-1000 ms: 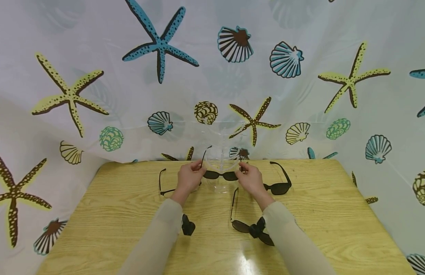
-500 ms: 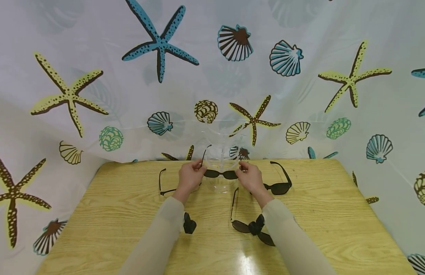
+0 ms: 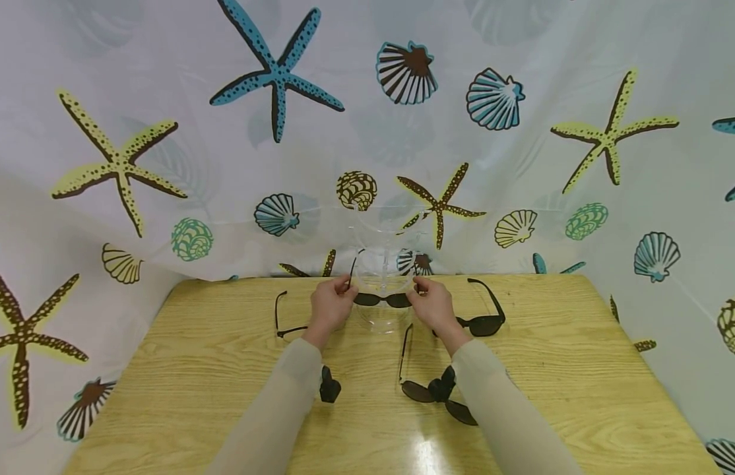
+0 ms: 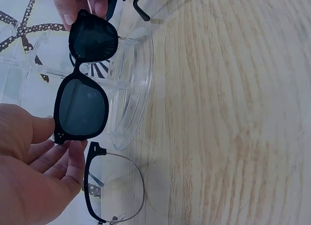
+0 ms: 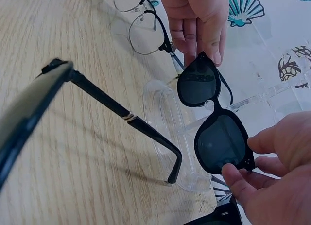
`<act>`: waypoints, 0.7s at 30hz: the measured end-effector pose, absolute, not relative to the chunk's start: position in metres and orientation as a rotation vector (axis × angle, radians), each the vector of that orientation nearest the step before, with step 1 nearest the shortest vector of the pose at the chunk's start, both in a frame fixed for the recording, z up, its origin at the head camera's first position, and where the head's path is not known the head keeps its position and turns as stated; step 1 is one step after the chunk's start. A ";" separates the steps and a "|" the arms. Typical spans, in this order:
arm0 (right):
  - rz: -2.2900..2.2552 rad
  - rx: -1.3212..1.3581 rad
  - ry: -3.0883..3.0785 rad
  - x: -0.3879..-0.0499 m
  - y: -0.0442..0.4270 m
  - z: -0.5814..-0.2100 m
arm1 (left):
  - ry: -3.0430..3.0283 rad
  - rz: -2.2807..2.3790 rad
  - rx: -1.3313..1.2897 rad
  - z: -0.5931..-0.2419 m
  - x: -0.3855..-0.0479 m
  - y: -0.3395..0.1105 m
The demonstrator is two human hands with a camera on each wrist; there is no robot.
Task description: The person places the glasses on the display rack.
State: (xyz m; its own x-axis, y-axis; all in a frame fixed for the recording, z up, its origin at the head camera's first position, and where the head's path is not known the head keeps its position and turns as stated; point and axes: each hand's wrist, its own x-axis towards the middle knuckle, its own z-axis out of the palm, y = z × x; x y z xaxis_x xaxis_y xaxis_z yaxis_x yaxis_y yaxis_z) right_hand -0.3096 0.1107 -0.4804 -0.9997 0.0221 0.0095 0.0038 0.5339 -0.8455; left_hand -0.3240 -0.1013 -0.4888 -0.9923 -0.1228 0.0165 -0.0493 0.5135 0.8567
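A pair of black sunglasses (image 3: 398, 301) is held level between both hands, lenses toward the person. My left hand (image 3: 330, 303) pinches the frame's left end with thumb and fingers, and my right hand (image 3: 434, 305) pinches the right end. Right behind the sunglasses stands a clear plastic display stand (image 4: 138, 84). In the right wrist view the held sunglasses (image 5: 221, 142) overlap the stand's upright; whether they rest on it I cannot tell. Clear-lens glasses (image 4: 116, 186) lie by the left hand.
Black sunglasses (image 3: 485, 325) lie right of the right hand. Another pair of sunglasses (image 3: 416, 391) with dark lenses lies nearer, partly behind the right wrist camera. All rest on a wooden table (image 3: 213, 382), with a shell-and-starfish patterned curtain (image 3: 225, 165) behind.
Both hands and the held sunglasses stay almost in place. The left hand has shifted very slightly right. The grips look the same.
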 end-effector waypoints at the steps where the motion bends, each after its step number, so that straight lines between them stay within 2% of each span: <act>1: 1.506 -0.023 -2.736 -0.310 0.111 -0.481 | -2.669 -1.505 0.152 -0.489 -0.324 -0.101; 21: 1.491 0.092 -2.821 -0.315 0.120 -0.476 | -2.649 -1.420 0.131 -0.487 -0.310 -0.095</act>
